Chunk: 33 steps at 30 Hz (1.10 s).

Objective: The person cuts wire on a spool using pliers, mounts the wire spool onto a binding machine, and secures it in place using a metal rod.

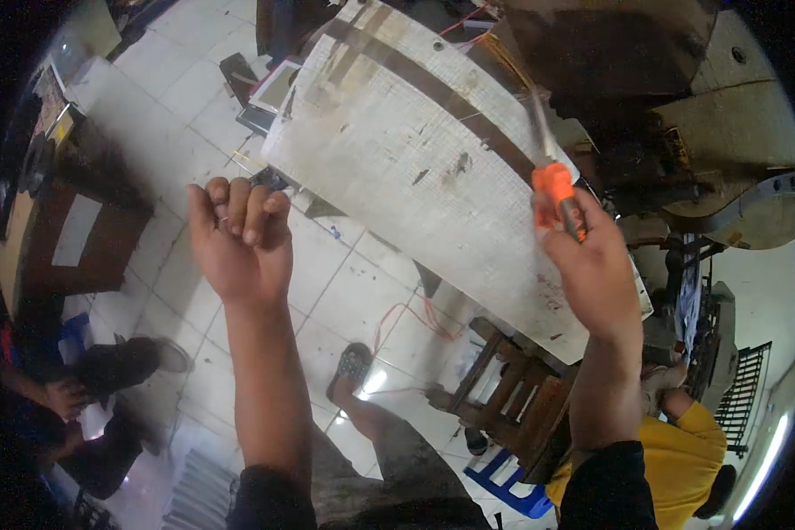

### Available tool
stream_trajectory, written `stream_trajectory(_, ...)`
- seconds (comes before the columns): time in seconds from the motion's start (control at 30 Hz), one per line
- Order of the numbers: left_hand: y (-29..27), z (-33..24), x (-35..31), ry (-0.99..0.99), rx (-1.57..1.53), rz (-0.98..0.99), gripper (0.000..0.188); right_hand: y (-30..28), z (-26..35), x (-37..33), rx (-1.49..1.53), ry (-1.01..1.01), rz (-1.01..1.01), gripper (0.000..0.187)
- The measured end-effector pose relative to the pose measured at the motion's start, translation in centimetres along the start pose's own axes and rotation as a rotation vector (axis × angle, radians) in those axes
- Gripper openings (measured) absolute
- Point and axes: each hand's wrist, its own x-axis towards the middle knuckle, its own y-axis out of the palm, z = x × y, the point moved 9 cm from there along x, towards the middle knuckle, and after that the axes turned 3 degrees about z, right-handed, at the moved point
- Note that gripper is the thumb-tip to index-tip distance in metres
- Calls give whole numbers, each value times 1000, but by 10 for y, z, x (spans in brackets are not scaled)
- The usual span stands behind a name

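My left hand (243,243) is raised over the floor, left of a worn white tabletop (389,150). Its palm faces up and the fingers curl in, with nothing seen in them. A ring shows on one finger. My right hand (596,274) is closed around the orange-and-black handle of a screwdriver-like tool (554,181), over the table's right part. Its narrow metal shaft points away from me and is blurred, so the tip's exact shape cannot be made out. Dark stains, scratches and a brown strip (433,88) mark the tabletop.
A wooden stool (512,397) stands by the table's near edge, with a blue plastic stool (508,486) behind it. A person in a yellow shirt (671,459) is at the lower right; another person's hands (66,397) show at far left. A red cord (415,314) lies on the tiles.
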Motion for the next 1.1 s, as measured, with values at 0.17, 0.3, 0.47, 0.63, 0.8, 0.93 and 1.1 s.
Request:
stream_trajectory(0.17,-1,9,-5,-28,15,-13,38,-9,13,27,29,-72,-33,31)
stream_trajectory(0.3,1,4,-10,-38,33,-51,38,-5,30,37,-98,-12,-40,35)
stream_trajectory(0.47,9,2,0,-32,96,-86,38,-14,25,40,-174,45,-241,46)
stream_trajectory(0.63,21,-8,14,-34,117,-54,37,-11,20,41,-75,15,-277,57)
stream_trajectory(0.8,38,-25,32,-17,176,-34,38,-3,19,43,-111,79,-238,46)
stream_trajectory(0.93,59,-29,48,-33,239,25,38,0,24,49,-166,73,-194,38)
stream_trajectory(1.1,67,-35,67,-76,327,37,38,-1,23,46,-190,64,-273,37)
